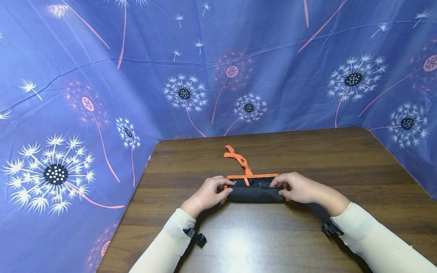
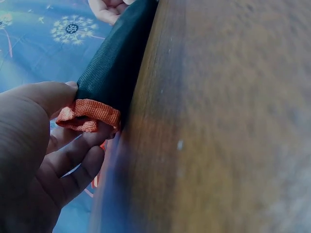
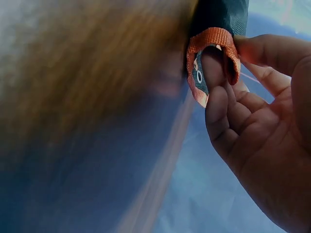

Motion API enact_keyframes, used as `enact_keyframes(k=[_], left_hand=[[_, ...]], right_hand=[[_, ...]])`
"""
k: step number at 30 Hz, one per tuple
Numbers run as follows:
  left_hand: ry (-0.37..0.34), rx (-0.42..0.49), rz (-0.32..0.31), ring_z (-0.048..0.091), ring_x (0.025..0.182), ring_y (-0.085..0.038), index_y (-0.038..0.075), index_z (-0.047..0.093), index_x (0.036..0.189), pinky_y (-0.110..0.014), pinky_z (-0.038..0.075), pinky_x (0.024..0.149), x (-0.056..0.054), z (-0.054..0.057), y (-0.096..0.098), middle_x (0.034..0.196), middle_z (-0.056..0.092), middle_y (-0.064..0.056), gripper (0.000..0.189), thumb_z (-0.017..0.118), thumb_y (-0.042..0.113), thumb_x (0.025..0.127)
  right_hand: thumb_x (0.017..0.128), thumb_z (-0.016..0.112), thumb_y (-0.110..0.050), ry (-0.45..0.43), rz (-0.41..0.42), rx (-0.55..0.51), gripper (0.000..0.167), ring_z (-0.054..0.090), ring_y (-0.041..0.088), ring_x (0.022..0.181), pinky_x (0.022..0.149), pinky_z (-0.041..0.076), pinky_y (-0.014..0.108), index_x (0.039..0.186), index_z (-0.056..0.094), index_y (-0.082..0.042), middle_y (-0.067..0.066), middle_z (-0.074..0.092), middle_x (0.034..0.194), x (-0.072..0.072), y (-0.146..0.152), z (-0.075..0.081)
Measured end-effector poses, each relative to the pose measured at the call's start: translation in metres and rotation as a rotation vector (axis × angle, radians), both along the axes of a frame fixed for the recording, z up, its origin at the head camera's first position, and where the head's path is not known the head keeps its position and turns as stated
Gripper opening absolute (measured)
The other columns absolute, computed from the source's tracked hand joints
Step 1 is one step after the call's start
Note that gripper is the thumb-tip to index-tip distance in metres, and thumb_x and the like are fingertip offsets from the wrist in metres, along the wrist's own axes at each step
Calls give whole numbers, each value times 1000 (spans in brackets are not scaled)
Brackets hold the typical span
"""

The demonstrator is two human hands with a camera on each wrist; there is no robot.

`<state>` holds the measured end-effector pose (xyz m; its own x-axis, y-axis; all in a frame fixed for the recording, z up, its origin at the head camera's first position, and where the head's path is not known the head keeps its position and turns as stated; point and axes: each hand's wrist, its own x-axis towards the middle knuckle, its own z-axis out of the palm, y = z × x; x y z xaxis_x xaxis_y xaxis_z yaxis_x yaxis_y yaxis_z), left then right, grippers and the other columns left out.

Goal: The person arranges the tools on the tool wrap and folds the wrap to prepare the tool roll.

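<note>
A black fabric roll-up pouch [image 1: 257,195] with orange edging lies crosswise on the table, its near part folded over into a roll. Orange ribbon ties [image 1: 241,160] run from its far edge toward the back of the table. At its left end, my left hand [image 1: 206,194] pinches the folded fabric between thumb and fingers. My right hand [image 1: 297,187] grips the other end the same way. In the left wrist view, the orange trim [image 2: 97,110] forms an open loop at the end of the roll. Small white print shows inside the right end in the right wrist view.
The wooden table [image 1: 327,155] has rounded far corners. A blue cloth [image 1: 290,83] printed with dandelions hangs behind it and along its sides. Black straps with small devices [image 1: 196,236] sit on both wrists over pale sleeves.
</note>
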<state>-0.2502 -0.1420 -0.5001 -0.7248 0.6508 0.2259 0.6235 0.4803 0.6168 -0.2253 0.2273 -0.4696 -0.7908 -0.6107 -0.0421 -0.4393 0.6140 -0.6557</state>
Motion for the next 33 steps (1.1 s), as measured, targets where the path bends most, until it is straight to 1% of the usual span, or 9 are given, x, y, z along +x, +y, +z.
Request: enact_keyframes(k=[4,7,10,13,15,18,21,27,33], left_hand=[[44,5,-13,51,71,-6,13,75,129,-23,46,63,-1,-2,-1,94,58,9,29,69,27,104],[57,14,-15,51,71,-5,13,75,128,-23,47,63,-1,-2,-1,98,61,7,29,70,26,103],[65,41,-15,52,72,-5,11,76,126,-24,49,64,-1,-1,0,105,65,4,27,72,23,102],[88,82,-18,58,78,-7,9,78,121,-24,51,68,-1,-1,0,110,66,3,24,75,18,100],[109,107,-18,62,86,-9,9,80,116,-26,52,71,-1,-1,1,111,67,5,21,77,16,97],[146,129,-20,65,98,-10,11,82,110,-28,53,76,-1,-1,2,110,68,7,17,81,13,94],[170,127,-30,66,104,-10,13,83,108,-29,54,83,-1,-1,2,110,69,8,15,81,13,94],[172,58,-40,65,111,-8,14,80,117,-30,53,97,-2,-2,-1,115,68,8,23,80,24,96],[151,-17,-30,62,114,-8,19,77,125,-32,51,101,-3,-4,-3,117,67,11,38,84,35,91]], right_hand=[[93,76,-1,102,7,13,32,54,6,77,69,49,29,120,74,-18,-5,69,112,3,-2,-2],[90,79,-1,179,-3,34,33,54,7,76,68,48,28,116,76,-19,-6,67,110,5,-3,-2],[88,81,-1,229,-28,55,32,54,9,75,66,47,27,113,77,-21,-8,65,107,8,-5,-3],[86,83,-3,269,-53,70,31,53,10,75,66,46,27,109,78,-23,-10,63,105,9,-6,-2],[85,84,-3,289,-62,65,31,53,10,74,65,46,27,107,78,-24,-11,62,103,10,-7,-3],[84,84,0,309,-62,49,31,54,7,73,65,48,27,103,78,-24,-11,62,101,10,-8,-3],[84,82,2,306,-56,36,31,54,3,71,63,49,26,102,77,-23,-11,63,100,11,-7,-4],[88,82,-7,303,-52,62,27,53,5,71,63,45,26,111,78,-20,-11,60,98,12,-6,-5],[85,89,-19,304,-49,105,35,52,7,75,65,42,26,118,78,-19,-9,57,96,12,-6,-5]])
